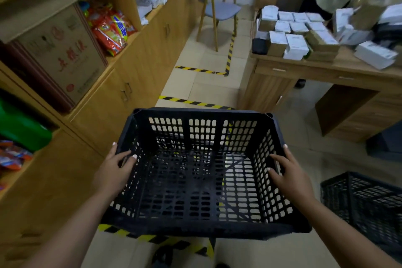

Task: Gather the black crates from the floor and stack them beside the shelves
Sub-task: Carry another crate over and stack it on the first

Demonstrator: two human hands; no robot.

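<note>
A black perforated crate [202,183] hangs in front of me above the floor, empty, its open top facing me. My left hand [115,169] grips its left wall, thumb inside and fingers over the rim. On the opposite wall my right hand [289,172] holds on the same way. A second black crate [367,202] stands on the floor at the lower right. The wooden shelves [121,76] run along the left side.
Yellow-black hazard tape [195,102] marks the tiled floor ahead. A desk [322,76] piled with white and brown boxes stands at the right, a blue chair [217,6] beyond it, and a person at the far right. A cardboard box [63,54] and snack bags fill the shelves.
</note>
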